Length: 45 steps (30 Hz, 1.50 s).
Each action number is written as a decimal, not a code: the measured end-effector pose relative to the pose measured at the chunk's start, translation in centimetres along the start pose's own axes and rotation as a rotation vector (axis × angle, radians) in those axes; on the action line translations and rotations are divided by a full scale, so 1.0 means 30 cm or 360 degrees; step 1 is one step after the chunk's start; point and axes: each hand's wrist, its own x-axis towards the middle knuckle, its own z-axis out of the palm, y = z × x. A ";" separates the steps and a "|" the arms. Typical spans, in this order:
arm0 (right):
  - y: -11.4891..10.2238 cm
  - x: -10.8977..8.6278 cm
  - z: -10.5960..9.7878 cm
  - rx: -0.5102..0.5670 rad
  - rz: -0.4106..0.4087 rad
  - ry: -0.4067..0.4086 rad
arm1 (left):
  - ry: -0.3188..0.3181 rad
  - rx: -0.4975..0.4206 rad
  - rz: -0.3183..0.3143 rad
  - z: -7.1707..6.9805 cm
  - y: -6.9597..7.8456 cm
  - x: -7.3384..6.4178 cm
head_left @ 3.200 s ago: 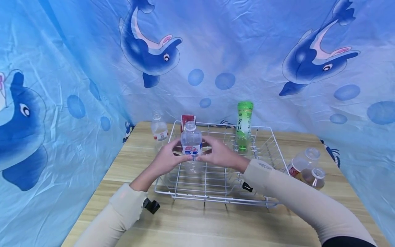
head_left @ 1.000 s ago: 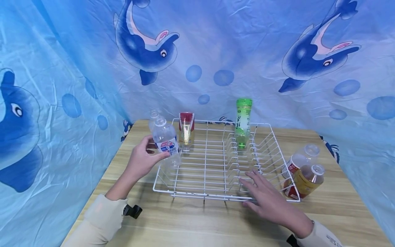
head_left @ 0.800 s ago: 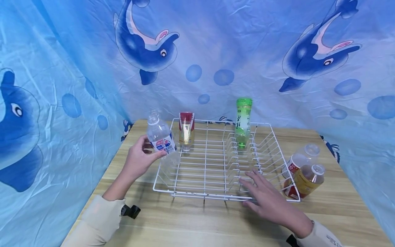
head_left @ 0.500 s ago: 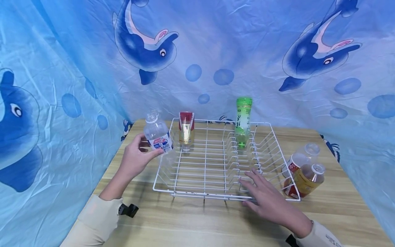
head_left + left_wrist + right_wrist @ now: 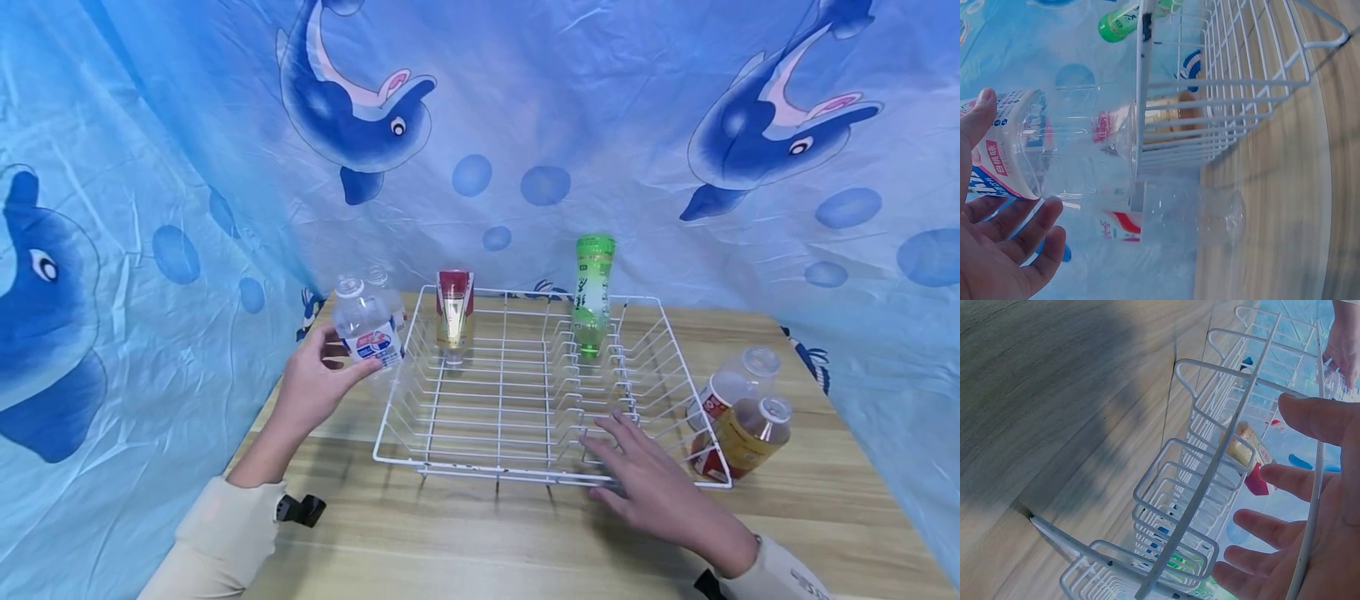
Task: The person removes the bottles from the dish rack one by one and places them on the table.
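Bottle was up: clear plastic bottle with the white, blue and red label, gripped between thumb and fingers of the left hand, left-centre of the head frame. Neck up, a bit tilted, base off the light wooden counter, by the left rim of the white wire rack. Base-to-rim contact: couldn't tell.

Right hand held nothing, fingers spread over the rack's front right corner; rim contact unclear.

Second clear plastic bottle with a red-and-white label stood on the counter just behind the held one. Green plastic bottle and red-and-gold-labelled bottle sat neck-down along the rack's back.

My read on step: mid set-down, counter left of rack. Next move likely called for straightening it, lowering base flat, missing rim and neighbour, then letting go. Main risk: knocking the neighbour.
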 end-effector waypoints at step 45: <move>0.003 -0.001 -0.001 0.0019 0.0049 -0.0016 | 0.0129 0.0079 -0.0062 -0.032 -0.083 0.001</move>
